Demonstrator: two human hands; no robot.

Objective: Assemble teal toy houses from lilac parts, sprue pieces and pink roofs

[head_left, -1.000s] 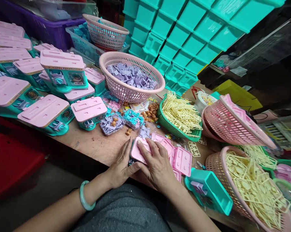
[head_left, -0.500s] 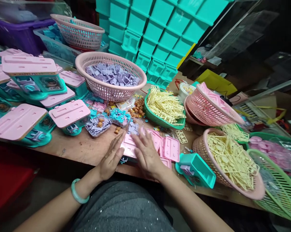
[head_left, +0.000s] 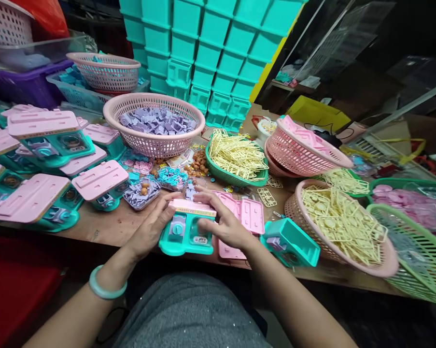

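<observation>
Thumb of the right hand [head_left: 225,222] covers part of the window on the teal plastic toy house with pink slab lid [head_left: 187,233]; lettering on its yellowish strip blurred. Lilac panel with round blue knob at front left. Toy at near edge of brown wooden bench [head_left: 107,226], clasped end to end by left hand [head_left: 150,232] and right, front toward wearer, long axis roughly along that edge.

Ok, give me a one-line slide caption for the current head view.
Left hand and right hand hold a pink-lidded teal pet-house toy beside loose pink lids on a wooden tabletop.
</observation>
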